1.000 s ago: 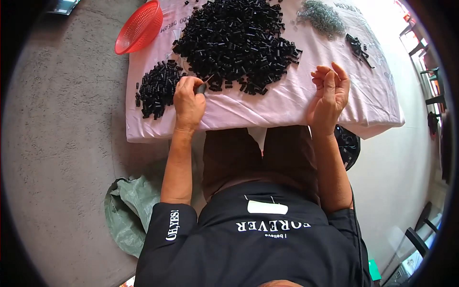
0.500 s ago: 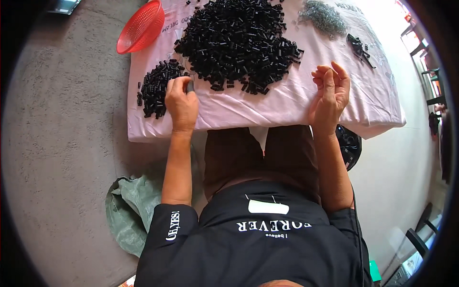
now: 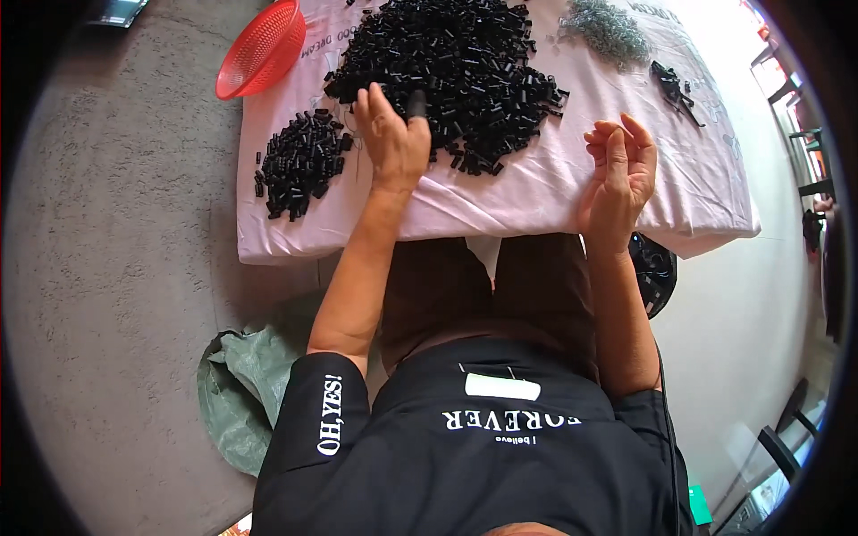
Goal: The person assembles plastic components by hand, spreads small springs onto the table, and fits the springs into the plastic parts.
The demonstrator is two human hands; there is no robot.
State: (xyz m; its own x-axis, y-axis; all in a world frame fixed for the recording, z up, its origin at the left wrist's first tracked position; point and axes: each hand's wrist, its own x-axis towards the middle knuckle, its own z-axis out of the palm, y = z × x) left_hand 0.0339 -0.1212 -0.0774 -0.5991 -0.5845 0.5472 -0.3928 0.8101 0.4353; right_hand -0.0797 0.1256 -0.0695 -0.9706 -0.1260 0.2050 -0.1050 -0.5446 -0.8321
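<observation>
Many black tubes (image 3: 460, 67) heaped at and beyond left hand (image 3: 396, 150), digits spread; smaller pile (image 3: 299, 168) just left of it; right hand (image 3: 621, 183) well right, half-curled, can't tell if gripping.

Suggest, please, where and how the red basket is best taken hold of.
Probably grip the red basket by its left rim, coming from the left: there it juts past the pink-covered table's left edge, so that rim looks free, while black pieces lie to its right.

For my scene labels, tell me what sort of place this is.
Probably an improvised workspace, perhaps at home: a cloth-covered table, a large heap of small black pieces and a rough grey floor.
</observation>
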